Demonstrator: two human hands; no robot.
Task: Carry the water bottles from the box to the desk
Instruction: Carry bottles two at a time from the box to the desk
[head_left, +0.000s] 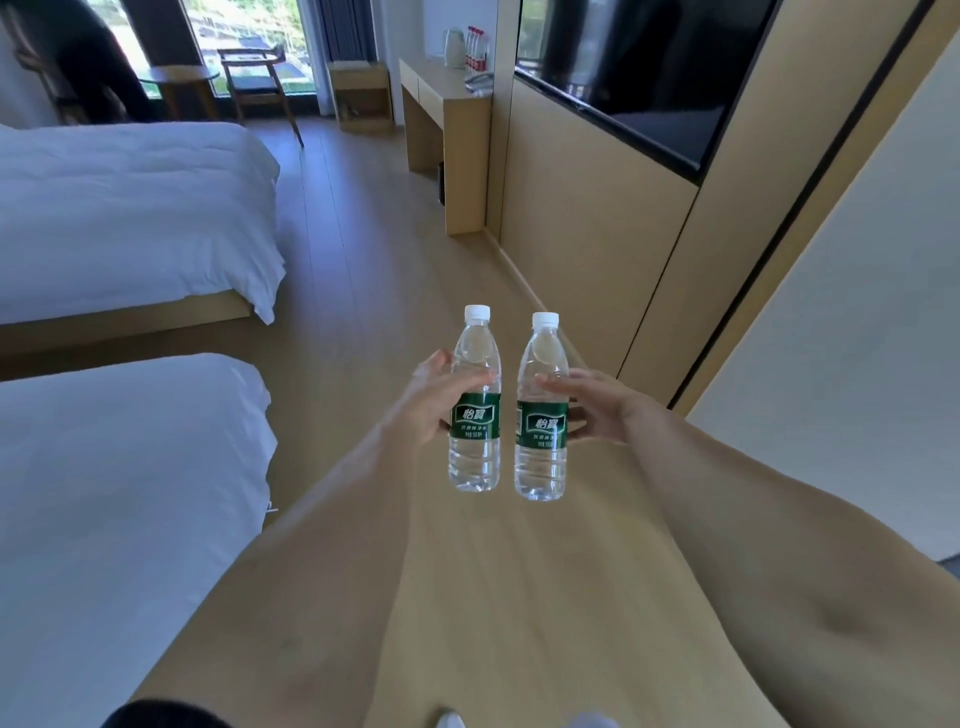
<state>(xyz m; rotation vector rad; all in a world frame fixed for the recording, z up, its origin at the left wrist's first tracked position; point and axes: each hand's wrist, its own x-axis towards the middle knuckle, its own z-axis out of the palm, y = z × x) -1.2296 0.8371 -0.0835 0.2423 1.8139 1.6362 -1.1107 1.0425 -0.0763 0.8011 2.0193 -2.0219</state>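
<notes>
Two clear water bottles with green labels and white caps are held upright side by side in front of me, above the wooden floor. My left hand (426, 400) grips the left bottle (475, 457) around its middle. My right hand (597, 410) grips the right bottle (540, 467) the same way. The light wooden desk (447, 98) stands far ahead against the right wall, with a white kettle (453, 47) and several red-labelled bottles (476, 49) on its top. No box is in view.
Two white beds (130, 218) fill the left side, and a strip of wooden floor (363, 249) runs between them and the wooden wall panel with a black TV (649, 78) on the right. A chair (260, 83), a round table and a person stand by the far window.
</notes>
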